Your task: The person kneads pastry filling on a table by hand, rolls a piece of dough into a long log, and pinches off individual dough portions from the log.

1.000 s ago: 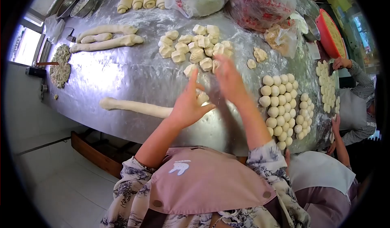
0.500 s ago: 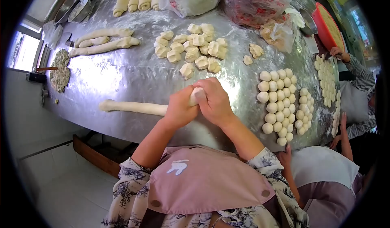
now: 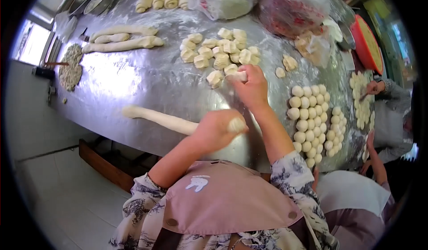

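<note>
My left hand is closed around the end of a long dough rope, whose other end stretches left over the metal table. A short torn end of that rope pokes out of the fist. Farther forward, my right hand grips a small dough piece between thumb and fingers. That piece is just beside a loose group of dough lumps, at its near edge.
Rows of round dough balls lie to the right, with flat dough rounds beyond. Thick dough ropes rest at the left. Plastic bags and a red basin stand at the back. Co-workers are at the right.
My hands were together on the rope; now they are apart. My right hand has moved forward with a torn-off dough piece, while my left still holds the rope. The view has shifted slightly.
</note>
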`<action>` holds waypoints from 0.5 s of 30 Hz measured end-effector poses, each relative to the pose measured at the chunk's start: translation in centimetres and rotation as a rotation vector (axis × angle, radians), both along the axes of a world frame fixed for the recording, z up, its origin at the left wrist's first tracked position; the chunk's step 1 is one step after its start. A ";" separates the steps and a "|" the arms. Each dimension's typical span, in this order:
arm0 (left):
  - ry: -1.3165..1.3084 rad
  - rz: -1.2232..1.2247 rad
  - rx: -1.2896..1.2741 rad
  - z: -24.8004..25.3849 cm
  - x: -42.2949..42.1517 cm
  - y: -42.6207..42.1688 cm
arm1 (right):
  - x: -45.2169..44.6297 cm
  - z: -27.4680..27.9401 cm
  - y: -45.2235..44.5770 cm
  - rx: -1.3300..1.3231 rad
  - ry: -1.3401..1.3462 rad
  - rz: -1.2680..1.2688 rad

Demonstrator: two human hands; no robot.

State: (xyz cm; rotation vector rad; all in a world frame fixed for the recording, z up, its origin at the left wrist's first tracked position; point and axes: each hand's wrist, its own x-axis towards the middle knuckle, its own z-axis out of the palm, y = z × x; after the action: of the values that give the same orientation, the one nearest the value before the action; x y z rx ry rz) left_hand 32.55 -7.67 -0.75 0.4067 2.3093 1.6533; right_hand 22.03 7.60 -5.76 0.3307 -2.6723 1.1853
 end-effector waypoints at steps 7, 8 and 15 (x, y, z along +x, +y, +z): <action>0.016 0.276 -0.118 -3.3 -1.3 -1.4 | 3.9 2.5 -0.8 -0.140 -0.198 0.314; 0.112 0.291 -0.094 -4.2 -1.3 -1.4 | 4.9 2.1 -1.2 -0.113 -0.047 0.458; 0.494 0.188 -0.226 -5.8 -0.6 -2.8 | 7.4 1.1 -2.1 -0.227 -0.062 0.294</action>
State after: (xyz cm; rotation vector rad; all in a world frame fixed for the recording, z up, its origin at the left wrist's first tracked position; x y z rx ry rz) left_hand 31.92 -10.46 -6.60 0.6205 2.9399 1.4690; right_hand 29.44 5.48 -4.68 0.6764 -2.5665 1.5893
